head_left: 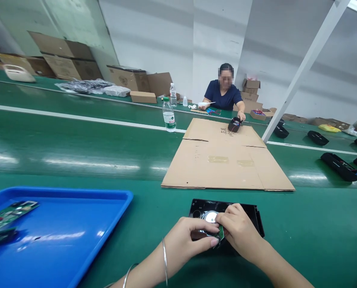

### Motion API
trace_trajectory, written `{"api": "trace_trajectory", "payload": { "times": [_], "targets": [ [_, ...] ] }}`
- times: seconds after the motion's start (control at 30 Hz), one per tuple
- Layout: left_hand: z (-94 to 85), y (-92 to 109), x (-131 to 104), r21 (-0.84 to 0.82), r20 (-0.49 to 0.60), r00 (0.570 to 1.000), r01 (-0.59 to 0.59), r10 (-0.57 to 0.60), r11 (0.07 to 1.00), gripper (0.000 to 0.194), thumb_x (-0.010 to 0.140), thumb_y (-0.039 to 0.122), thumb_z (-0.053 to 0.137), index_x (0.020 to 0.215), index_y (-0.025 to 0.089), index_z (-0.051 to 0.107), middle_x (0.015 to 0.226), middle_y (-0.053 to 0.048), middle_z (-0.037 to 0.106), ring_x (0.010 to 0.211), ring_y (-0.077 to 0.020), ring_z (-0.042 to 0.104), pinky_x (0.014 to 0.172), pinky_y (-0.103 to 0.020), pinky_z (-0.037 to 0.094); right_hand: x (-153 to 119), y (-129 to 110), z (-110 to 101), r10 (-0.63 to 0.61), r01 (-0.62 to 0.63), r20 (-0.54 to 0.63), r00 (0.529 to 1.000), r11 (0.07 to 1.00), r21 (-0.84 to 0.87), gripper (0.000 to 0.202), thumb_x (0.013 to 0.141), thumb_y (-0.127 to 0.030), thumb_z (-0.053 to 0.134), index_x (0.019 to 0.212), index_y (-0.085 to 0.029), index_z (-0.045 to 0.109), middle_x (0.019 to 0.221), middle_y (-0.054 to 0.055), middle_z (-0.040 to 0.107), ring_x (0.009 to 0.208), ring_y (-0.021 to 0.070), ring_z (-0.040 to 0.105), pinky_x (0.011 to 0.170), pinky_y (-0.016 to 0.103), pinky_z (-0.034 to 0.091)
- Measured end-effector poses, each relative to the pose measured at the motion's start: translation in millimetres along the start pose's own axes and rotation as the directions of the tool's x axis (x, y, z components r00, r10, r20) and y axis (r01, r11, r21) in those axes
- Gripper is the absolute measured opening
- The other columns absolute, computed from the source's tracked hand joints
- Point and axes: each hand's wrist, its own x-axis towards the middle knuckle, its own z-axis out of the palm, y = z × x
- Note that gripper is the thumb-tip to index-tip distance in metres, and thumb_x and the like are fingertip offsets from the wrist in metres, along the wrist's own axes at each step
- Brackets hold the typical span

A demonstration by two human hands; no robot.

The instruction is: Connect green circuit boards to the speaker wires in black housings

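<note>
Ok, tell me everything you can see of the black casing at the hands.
The black casing is a shallow, roughly rectangular shell, glossy and plastic-looking, lying on the green work surface, right of the blue tray. A round silver part and a green board show at its middle. The left hand and right hand work there, hiding much of its near side.

Totally an electronics assembly shop: long green worktop (76,148), a blue tray (67,216) of circuit boards (12,215) left of the big cardboard sheet (226,174), black units (340,167) spread out to its right, a co-worker (223,95) behind it. Cartons (129,78) sit beyond the sheet too, though it's kinda blurry back there.
</note>
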Motion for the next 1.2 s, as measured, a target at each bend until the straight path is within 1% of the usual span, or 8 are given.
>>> {"api": "trace_trajectory", "payload": {
  "times": [0.33, 0.6, 0.7, 0.87, 0.97, 1.07, 1.13, 1.2],
  "targets": [
    [3.1, -4.4, 3.0, 0.196, -0.012, 0.992, -0.119, 0.124, 0.973, 0.013, 0.062, 0.027, 0.061, 0.069, 0.02, 0.069, 0.079, -0.002, 0.071, 0.077, -0.0198, 0.065, 0.072, -0.026, 0.052, 0.3, -2.8, 1.0, -0.04, 0.039, -0.014, 0.999, 0.999, -0.021, 0.023, 0.077, 0.001, 0.032, 0.073, -0.014, 0.048, 0.065, 0.001, 0.052, 0.061, 0.0122, 0.032, 0.061, 0.027, 0.025],
    [3.6, -1.9, 0.5, 0.233, -0.032, 0.999, -0.02, 0.028, 0.972, 0.012, 0.06, 0.03, 0.057, 0.06, 0.018, 0.061, 0.074, -0.003, 0.067, 0.083, -0.0204, 0.061, 0.075, -0.027, 0.051, 0.6, -6.0, 2.8, -0.094, 0.092, -0.008, 0.995, 0.984, -0.149, 0.022, 0.084, -0.003, 0.034, 0.071, -0.014, 0.048, 0.066, 0.001, 0.053, 0.062, 0.0123, 0.031, 0.062, 0.028, 0.025],
    [3.8, 0.8, -0.9, 0.258, -0.032, 0.999, 0.015, -0.007, 0.966, 0.009, 0.059, 0.022, 0.052, 0.066, 0.018, 0.057, 0.079, -0.001, 0.063, 0.083, -0.0185, 0.057, 0.079, -0.03, 0.048, 1.5, -7.8, 2.2, -0.111, 0.108, -0.003, 0.994, 0.971, -0.211, 0.021, 0.084, -0.003, 0.035, 0.071, -0.014, 0.048, 0.066, 0.002, 0.052, 0.062, 0.0126, 0.032, 0.064, 0.029, 0.025],
    [3.8, -2.9, 1.5, 0.203, 0.006, 0.999, -0.045, 0.045, 0.978, 0.026, 0.055, 0.009, 0.038, 0.075, 0.019, 0.052, 0.079, 0.0, 0.058, 0.077, -0.014, 0.054, 0.074, -0.025, 0.047, 0.7, -5.4, 1.3, -0.106, 0.096, -0.033, 0.994, 0.969, -0.227, 0.023, 0.082, -0.001, 0.034, 0.068, -0.014, 0.047, 0.065, 0.002, 0.051, 0.062, 0.0128, 0.033, 0.063, 0.029, 0.026],
    [-0.2, -4.5, 4.9, 0.167, -0.018, 0.996, -0.086, 0.09, 0.982, 0.018, 0.064, 0.014, 0.038, 0.074, 0.018, 0.053, 0.075, -0.001, 0.059, 0.072, -0.0142, 0.055, 0.069, -0.025, 0.047, 0.7, -3.1, 0.4, 0.01, -0.011, -0.009, 1.0, 0.995, -0.099, 0.017, 0.081, -0.005, 0.042, 0.07, -0.015, 0.05, 0.066, 0.001, 0.052, 0.064, 0.0127, 0.036, 0.063, 0.027, 0.028],
    [-5.7, -5.7, 8.9, 0.136, 0.008, 0.986, -0.168, 0.169, 0.976, 0.023, 0.077, 0.029, 0.04, 0.089, 0.018, 0.057, 0.085, -0.002, 0.064, 0.08, -0.0159, 0.058, 0.074, -0.027, 0.047, 3.4, -3.4, -3.3, 0.263, -0.269, 0.102, 0.96, 0.961, 0.057, 0.007, 0.079, -0.017, 0.055, 0.073, -0.017, 0.054, 0.068, 0.0, 0.051, 0.069, 0.0131, 0.042, 0.063, 0.025, 0.033],
    [-7.4, -8.1, 11.7, 0.147, 0.05, 0.977, -0.211, 0.206, 0.966, 0.032, 0.073, 0.033, 0.049, 0.102, 0.021, 0.054, 0.094, -0.002, 0.064, 0.082, -0.0161, 0.059, 0.077, -0.027, 0.048, 5.8, -3.6, -8.6, 0.371, -0.394, 0.188, 0.91, 0.913, 0.108, 0.007, 0.079, -0.022, 0.057, 0.073, -0.019, 0.057, 0.07, 0.0, 0.051, 0.072, 0.0136, 0.045, 0.063, 0.024, 0.036],
    [-6.7, -11.5, 14.5, 0.19, 0.016, 0.979, -0.201, 0.201, 0.961, 0.035, 0.069, 0.031, 0.054, 0.102, 0.022, 0.054, 0.086, 0.0, 0.065, 0.075, -0.0152, 0.061, 0.072, -0.026, 0.051, 6.9, -1.8, -15.9, 0.368, -0.412, 0.253, 0.895, 0.9, 0.146, 0.012, 0.077, -0.027, 0.06, 0.086, -0.02, 0.059, 0.08, 0.001, 0.055, 0.081, 0.0151, 0.047, 0.07, 0.026, 0.04]
  ]
}}
